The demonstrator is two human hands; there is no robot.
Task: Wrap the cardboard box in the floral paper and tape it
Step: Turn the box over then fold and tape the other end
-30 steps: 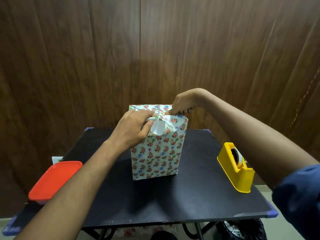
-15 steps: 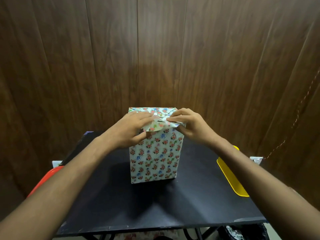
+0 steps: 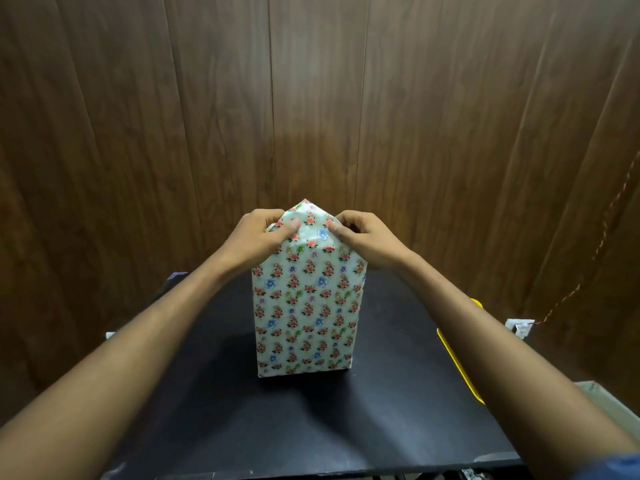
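Now both hands, left hand (image 3: 258,239) and right hand (image 3: 363,237), pinch the floral paper (image 3: 306,299) flap (pointed, upright) atop the box on the black desk (image 3: 311,427), fingers clamped on it

box: cardboard box (image 3: 306,317) standing upright on the black counter (image 3: 381,410), near its middle; fully covered, no bare cardboard showing
paper: floral paper (image 3: 304,299), pale with small red, blue and green flowers, drawn flat over the near face
top flap: folded into a triangle, point up, rising above the box's near top edge
lower end: paper meets the counter in a straight edge
flap edges: slanted sides pinched, left and right, near the peak
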